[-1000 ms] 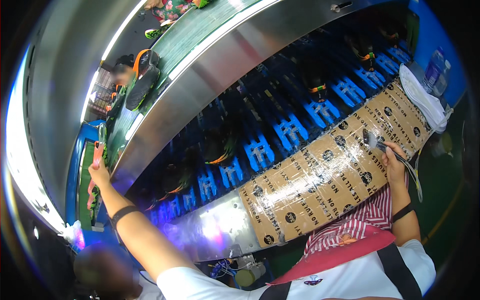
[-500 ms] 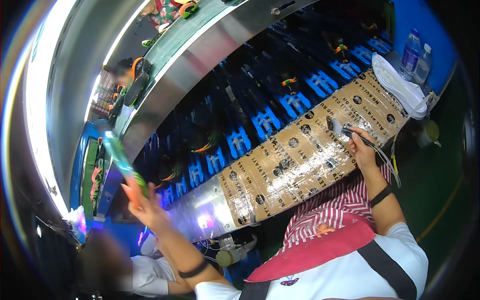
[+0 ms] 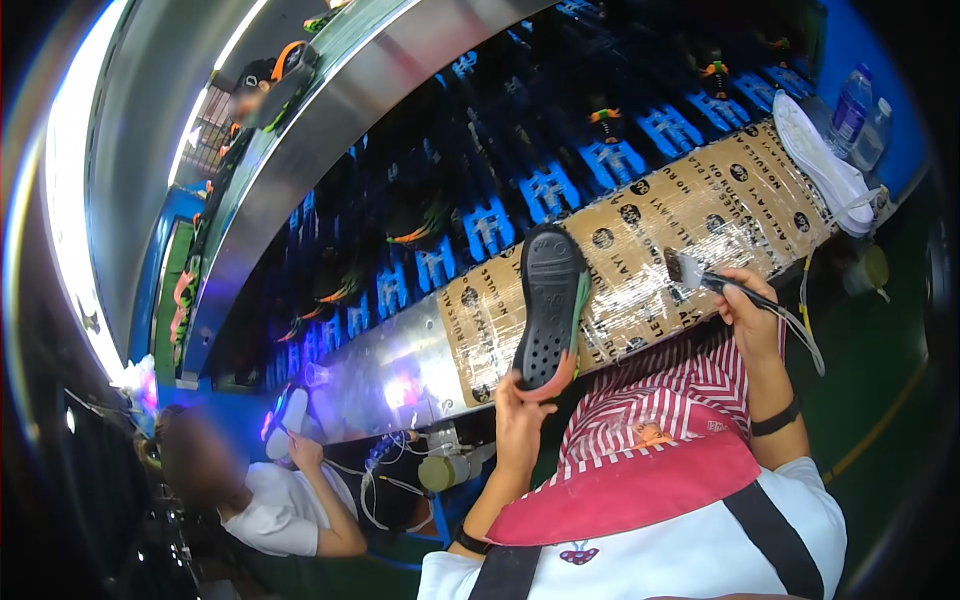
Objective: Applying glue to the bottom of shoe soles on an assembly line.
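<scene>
My left hand (image 3: 520, 415) is closed on the coral-coloured end of a shoe (image 3: 553, 310), held tilted above the cardboard-covered bench (image 3: 490, 345). Its black underside, with rows of small holes near my fingers, faces up, and a green and coral upper shows along the right edge. In my right hand (image 3: 748, 305) is a flat brush (image 3: 712, 278) with a black handle and dark bristles pointing left over the cardboard. A thin pale tube runs by the handle. Brush and shoe are apart.
Beyond the bench, blue holders (image 3: 548, 190) stand in a row, some with shoe parts. A white sole-shaped tray (image 3: 815, 150) and two bottles (image 3: 850, 110) stand at the far right. A co-worker (image 3: 295, 505) holds a pale sole (image 3: 290, 420) at lower left. Shoes line an upper belt (image 3: 290, 85).
My left hand has brought the shoe from the upper-left belt area to the right, over the bench, underside now up. The right hand keeps the brush, shifted slightly. The co-worker's sole has come into view.
</scene>
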Action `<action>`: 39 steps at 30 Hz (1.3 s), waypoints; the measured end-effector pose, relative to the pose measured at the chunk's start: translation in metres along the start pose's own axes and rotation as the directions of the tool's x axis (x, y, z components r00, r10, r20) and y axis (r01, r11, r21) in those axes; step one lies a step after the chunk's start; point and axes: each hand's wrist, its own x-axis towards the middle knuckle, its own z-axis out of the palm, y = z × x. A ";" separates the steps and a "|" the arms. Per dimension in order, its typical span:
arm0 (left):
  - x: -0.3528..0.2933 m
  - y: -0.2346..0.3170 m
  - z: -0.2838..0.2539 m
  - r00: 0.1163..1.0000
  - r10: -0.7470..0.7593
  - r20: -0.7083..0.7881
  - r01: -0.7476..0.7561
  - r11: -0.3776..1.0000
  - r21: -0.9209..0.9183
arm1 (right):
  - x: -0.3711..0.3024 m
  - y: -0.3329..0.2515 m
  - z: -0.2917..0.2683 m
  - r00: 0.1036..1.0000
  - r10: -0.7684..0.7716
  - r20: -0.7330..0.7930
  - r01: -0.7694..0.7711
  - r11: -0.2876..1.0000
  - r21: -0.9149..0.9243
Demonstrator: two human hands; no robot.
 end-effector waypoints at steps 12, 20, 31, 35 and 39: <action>0.058 -0.020 0.044 0.833 -0.373 0.408 0.550 0.485 -0.680 | -0.024 -0.002 0.021 0.998 0.030 0.059 -0.029 0.999 -0.025; 0.058 -0.031 0.054 0.826 -0.333 0.455 0.564 0.470 -0.679 | -0.031 -0.007 0.030 0.995 0.082 0.049 -0.080 0.996 -0.030; 0.057 -0.043 0.059 0.798 -0.261 0.544 0.598 0.463 -0.655 | -0.031 -0.025 0.073 0.945 -0.042 0.325 0.092 0.986 -0.140; 0.048 -0.040 0.071 0.784 -0.202 0.587 0.600 0.489 -0.633 | -0.032 -0.042 0.093 0.883 -0.252 0.395 0.417 0.807 -0.418; 0.042 -0.059 0.063 0.803 -0.363 0.472 0.595 0.475 -0.648 | -0.020 -0.046 0.106 0.642 -0.521 0.563 0.762 0.354 -0.542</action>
